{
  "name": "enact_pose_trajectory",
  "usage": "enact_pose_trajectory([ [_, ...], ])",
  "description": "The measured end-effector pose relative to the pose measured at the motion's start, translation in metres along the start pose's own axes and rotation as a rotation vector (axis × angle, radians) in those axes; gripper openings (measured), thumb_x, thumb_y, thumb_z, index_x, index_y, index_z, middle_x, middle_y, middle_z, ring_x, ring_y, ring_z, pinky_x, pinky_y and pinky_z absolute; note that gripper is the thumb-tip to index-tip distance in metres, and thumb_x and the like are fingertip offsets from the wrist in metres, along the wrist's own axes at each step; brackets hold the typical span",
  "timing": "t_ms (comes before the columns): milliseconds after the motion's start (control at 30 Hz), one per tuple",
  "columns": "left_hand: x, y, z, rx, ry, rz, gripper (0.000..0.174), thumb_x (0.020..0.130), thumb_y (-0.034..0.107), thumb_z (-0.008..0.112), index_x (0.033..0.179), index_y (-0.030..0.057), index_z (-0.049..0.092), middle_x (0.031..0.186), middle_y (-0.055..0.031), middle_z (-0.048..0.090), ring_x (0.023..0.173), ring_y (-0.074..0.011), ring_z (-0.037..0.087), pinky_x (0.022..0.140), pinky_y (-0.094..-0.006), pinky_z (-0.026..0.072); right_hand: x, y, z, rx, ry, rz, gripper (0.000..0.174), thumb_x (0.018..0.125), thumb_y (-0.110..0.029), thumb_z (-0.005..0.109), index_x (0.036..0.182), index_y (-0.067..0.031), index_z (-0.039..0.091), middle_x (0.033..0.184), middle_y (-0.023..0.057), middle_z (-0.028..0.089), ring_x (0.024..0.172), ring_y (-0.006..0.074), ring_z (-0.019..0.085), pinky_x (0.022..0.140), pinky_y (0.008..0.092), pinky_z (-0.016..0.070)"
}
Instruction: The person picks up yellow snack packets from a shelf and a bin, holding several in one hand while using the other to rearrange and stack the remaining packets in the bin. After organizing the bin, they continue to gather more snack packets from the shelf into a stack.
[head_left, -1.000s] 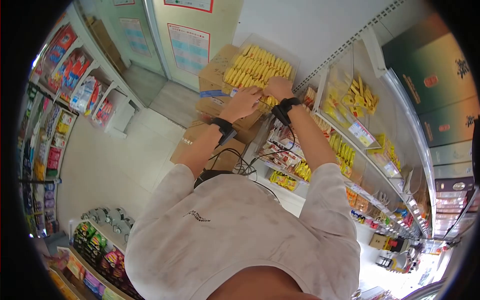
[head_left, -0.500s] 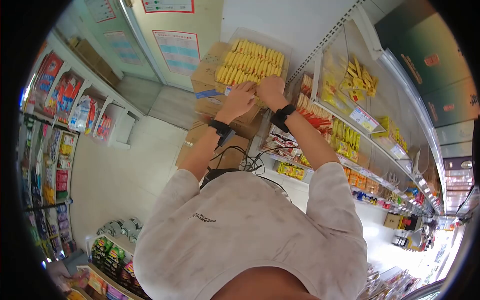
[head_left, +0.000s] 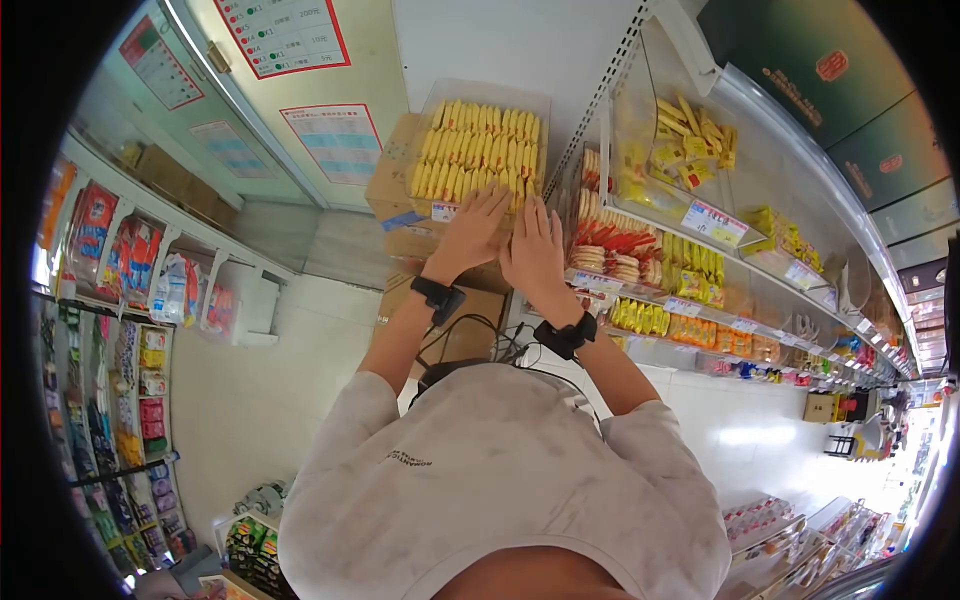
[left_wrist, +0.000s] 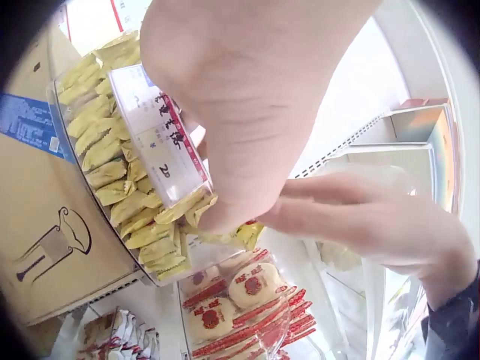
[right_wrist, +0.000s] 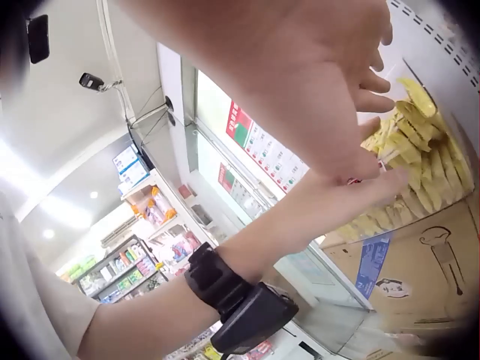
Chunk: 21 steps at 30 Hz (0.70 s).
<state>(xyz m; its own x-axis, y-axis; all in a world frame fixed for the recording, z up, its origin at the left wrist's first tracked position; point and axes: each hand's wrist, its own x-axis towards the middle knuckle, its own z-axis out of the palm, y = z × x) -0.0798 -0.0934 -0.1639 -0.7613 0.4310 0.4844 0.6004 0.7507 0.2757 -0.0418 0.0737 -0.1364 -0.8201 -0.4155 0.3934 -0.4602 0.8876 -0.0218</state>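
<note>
Rows of small yellow packets fill a clear bin on top of cardboard boxes. At the bin's near edge lie both hands, side by side. The left hand has its fingers stretched over the front row, just right of a price label. The right hand reaches with extended fingers to the bin's front right corner. In the left wrist view the handwritten label is partly behind the left hand. Neither hand visibly grips a packet, though some fingertips are hidden.
Shelves of packaged snacks run along the right, with a clear bin of yellow packets above. Black cables hang over a lower box. A door with posters stands behind left, and shelving lines the left side.
The right hand has moved right, away from the left hand, and its fingers have straightened. The left hand's fingers have spread over the front packets. The head view has shifted.
</note>
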Motion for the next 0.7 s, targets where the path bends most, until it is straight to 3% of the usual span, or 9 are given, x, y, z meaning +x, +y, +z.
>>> enact_pose_trajectory([
  [167, 0.000, -0.007, 0.011, 0.036, -0.116, 0.030, 0.069, 0.081, 0.018, 0.072, 0.144, 0.0001, 0.050, 0.155, -0.0185, 0.044, 0.148, -0.0349, 0.035, 0.122, -0.0515, 0.0259, 0.000, 0.003, 0.009, 0.128, 0.061, 0.011, 0.055, 0.086, -0.020, 0.065, 0.132, 0.0095, 0.056, 0.149, 0.0283, 0.044, 0.146, 0.0403, 0.033, 0.121, 0.0519, 0.0260],
  [267, 0.003, -0.010, 0.008, -0.019, -0.143, 0.003, 0.071, 0.081, 0.021, 0.074, 0.144, -0.0017, 0.049, 0.155, -0.0198, 0.044, 0.147, -0.0357, 0.036, 0.122, -0.0509, 0.0272, 0.006, 0.011, 0.007, 0.234, 0.173, 0.009, 0.041, 0.084, -0.013, 0.066, 0.121, 0.0053, 0.061, 0.134, 0.0225, 0.053, 0.133, 0.0386, 0.046, 0.113, 0.0497, 0.0371],
  [367, 0.010, -0.010, 0.005, -0.116, -0.173, -0.063, 0.079, 0.080, 0.026, 0.075, 0.146, -0.0044, 0.045, 0.155, -0.0222, 0.042, 0.147, -0.0367, 0.036, 0.122, -0.0484, 0.0281, 0.025, 0.030, 0.000, 0.348, 0.126, 0.074, 0.030, 0.081, -0.005, 0.067, 0.110, 0.0027, 0.063, 0.115, 0.0169, 0.056, 0.116, 0.0354, 0.054, 0.102, 0.0467, 0.0459],
  [433, 0.017, -0.006, -0.004, -0.247, -0.193, -0.149, 0.085, 0.079, 0.029, 0.076, 0.148, -0.0063, 0.041, 0.156, -0.0237, 0.041, 0.147, -0.0371, 0.035, 0.122, -0.0462, 0.0282, 0.037, 0.039, -0.010, 0.308, 0.188, 0.081, 0.027, 0.081, -0.004, 0.068, 0.106, 0.0022, 0.063, 0.109, 0.0156, 0.055, 0.109, 0.0345, 0.055, 0.097, 0.0453, 0.0489],
  [533, 0.028, -0.010, 0.002, -0.143, -0.149, -0.026, 0.093, 0.079, 0.036, 0.075, 0.150, -0.0079, 0.036, 0.156, -0.0252, 0.040, 0.147, -0.0370, 0.036, 0.123, -0.0437, 0.0279, 0.043, 0.052, -0.007, 0.310, 0.126, 0.043, 0.025, 0.081, -0.003, 0.068, 0.105, 0.0027, 0.063, 0.107, 0.0159, 0.054, 0.106, 0.0347, 0.056, 0.092, 0.0435, 0.0518],
  [700, 0.029, -0.012, 0.025, 0.002, -0.122, 0.007, 0.094, 0.080, 0.047, 0.073, 0.150, -0.0056, 0.039, 0.157, -0.0234, 0.040, 0.148, -0.0354, 0.035, 0.123, -0.0482, 0.0270, 0.035, 0.055, 0.011, 0.354, 0.115, 0.048, 0.018, 0.082, -0.001, 0.066, 0.099, 0.0031, 0.063, 0.105, 0.0150, 0.053, 0.105, 0.0349, 0.056, 0.089, 0.0429, 0.0536],
])
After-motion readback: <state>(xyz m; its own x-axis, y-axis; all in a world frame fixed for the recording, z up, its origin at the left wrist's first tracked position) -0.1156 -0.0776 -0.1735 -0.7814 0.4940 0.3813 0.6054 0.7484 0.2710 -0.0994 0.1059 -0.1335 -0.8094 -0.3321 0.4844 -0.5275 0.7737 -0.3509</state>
